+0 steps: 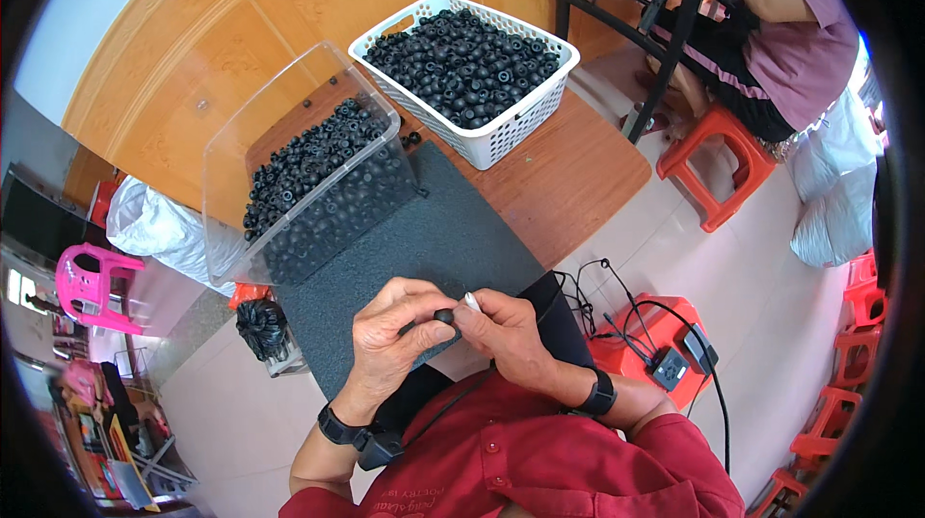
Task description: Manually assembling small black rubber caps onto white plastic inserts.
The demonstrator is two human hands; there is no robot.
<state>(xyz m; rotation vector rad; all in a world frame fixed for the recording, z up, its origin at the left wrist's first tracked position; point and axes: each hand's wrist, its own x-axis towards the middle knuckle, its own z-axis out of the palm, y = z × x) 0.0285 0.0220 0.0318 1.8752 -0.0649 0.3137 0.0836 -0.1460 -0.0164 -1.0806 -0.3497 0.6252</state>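
Observation:
Above the near edge of a dark grey mat (385,253), my two hands meet. My left hand (393,333) pinches a small round black part (444,316) between thumb and fingertips. My right hand (509,333) is closed beside it, its fingertips on a small white piece (471,302) whose kind I cannot make out. Beyond my left hand stands a clear plastic bin (285,219), partly filled with small black ring-like parts (313,157). A white perforated basket (515,125) farther back is heaped with rounder black parts (462,65) that have holes.
Loose black parts (412,138) lie between bin and basket on the brown wooden table (588,181). Cables and a black box (667,369) rest on a red stool (626,335) at my right. A co-worker (795,46) sits at another table, far right. A black bag (262,328) stands left of the mat.

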